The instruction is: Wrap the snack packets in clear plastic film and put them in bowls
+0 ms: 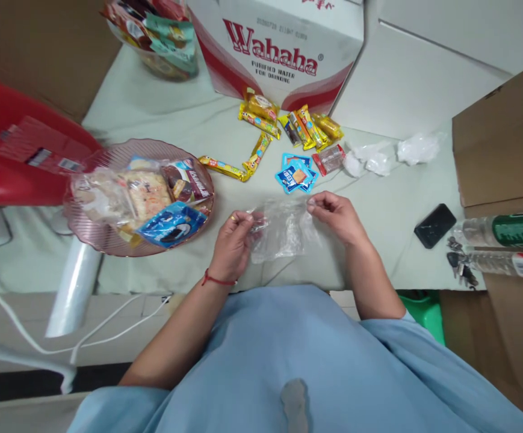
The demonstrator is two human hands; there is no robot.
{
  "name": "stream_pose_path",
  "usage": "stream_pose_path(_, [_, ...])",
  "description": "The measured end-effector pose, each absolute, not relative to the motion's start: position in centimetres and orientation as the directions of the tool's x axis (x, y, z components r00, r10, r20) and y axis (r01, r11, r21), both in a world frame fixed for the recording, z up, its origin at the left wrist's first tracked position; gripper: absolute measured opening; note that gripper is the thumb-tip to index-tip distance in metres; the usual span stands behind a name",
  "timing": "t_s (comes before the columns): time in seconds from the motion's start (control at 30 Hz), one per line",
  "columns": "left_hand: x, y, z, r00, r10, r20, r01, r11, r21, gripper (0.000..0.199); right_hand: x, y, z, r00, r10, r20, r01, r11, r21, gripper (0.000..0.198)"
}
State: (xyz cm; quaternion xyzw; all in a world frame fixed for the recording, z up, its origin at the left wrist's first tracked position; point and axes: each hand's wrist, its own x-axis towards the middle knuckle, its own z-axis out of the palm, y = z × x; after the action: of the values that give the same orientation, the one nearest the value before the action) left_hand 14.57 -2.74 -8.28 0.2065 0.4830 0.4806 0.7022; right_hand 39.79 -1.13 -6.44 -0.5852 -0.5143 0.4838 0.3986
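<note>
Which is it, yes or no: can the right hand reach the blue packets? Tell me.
Probably yes: the blue packets lie just beyond the right hand, with nothing seen between them. It pinches an edge of the bag, though, so it would likely have to let go first.

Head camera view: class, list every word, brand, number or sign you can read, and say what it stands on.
"Wahaha", with "®": white-and-red cardboard box.
"PURIFIED WATER FOR DRINKING": same box.
Too blurred to read surely: the box's grey stamped code.
Too small or blurred: red plastic container's label, blue square packets, slim yellow wrappers, green bottle label.
Clear plastic bag: no lettering visible.
</note>
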Motion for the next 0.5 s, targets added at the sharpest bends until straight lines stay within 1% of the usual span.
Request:
stream_pose_path(0.1, [14.3, -2.3, -9.1, 0.000, 0.887, -0.462, -0.480, 0.405, 0.778, 0.056, 43.2, -1.9, -5.2, 0.071, 0.975, -0.209, 0.122, -0.217, -0.969, 0.039])
stream_pose_path(0.2, [14.4, -1.8, -10.0, -0.050, 0.908, -0.416, -0.448, 0.352, 0.822, 0.057, 46.7, -2.4, -4.8, 0.132, 0.970, -0.204, 0.155, -0.224, -0.962, 0.038])
stream_pose_path(0.27, [14.6, -1.6, -10.2, -0.058, 0.921, -0.386, -0.403, 0.332, 0.853, 0.055, 48.4, -2.6, -4.7, 0.160, 0.971, -0.176, 0.255, -0.213, -0.943, 0.036])
stream_pose_path(0.3, [14.8, -1.6, -10.2, -0.062, 0.931, -0.358, -0.357, 0.315, 0.880, 0.052, 48.9, -2.6, -4.6, 0.189, 0.972, -0.140, 0.341, -0.199, -0.919, 0.034])
stream_pose_path(0.37, [15.1, -1.7, -9.6, -0.080, 0.961, -0.265, -0.212, 0.244, 0.946, 0.043, 48.9, -2.9, -3.9, 0.267, 0.964, 0.003, 0.550, -0.149, -0.822, 0.030])
stream_pose_path(0.4, [15.4, -1.9, -9.1, -0.089, 0.975, -0.201, -0.124, 0.190, 0.974, 0.037, 48.4, -3.1, -3.5, 0.277, 0.957, 0.087, 0.637, -0.115, -0.762, 0.028])
stream_pose_path(0.43, [15.6, -2.2, -8.5, -0.089, 0.988, -0.129, -0.031, 0.127, 0.991, 0.031, 47.5, -3.4, -3.0, 0.251, 0.956, 0.150, 0.696, -0.070, -0.715, 0.028])
stream_pose_path(0.47, [15.9, -2.5, -7.8, -0.069, 0.996, -0.057, 0.059, 0.061, 0.996, 0.026, 46.4, -3.7, -2.6, 0.187, 0.966, 0.179, 0.720, -0.011, -0.694, 0.029])
stream_pose_path(0.5, [16.2, -2.9, -7.0, -0.025, 1.000, 0.007, 0.137, -0.003, 0.991, 0.022, 45.1, -4.0, -2.4, 0.090, 0.981, 0.174, 0.710, 0.060, -0.701, 0.033])
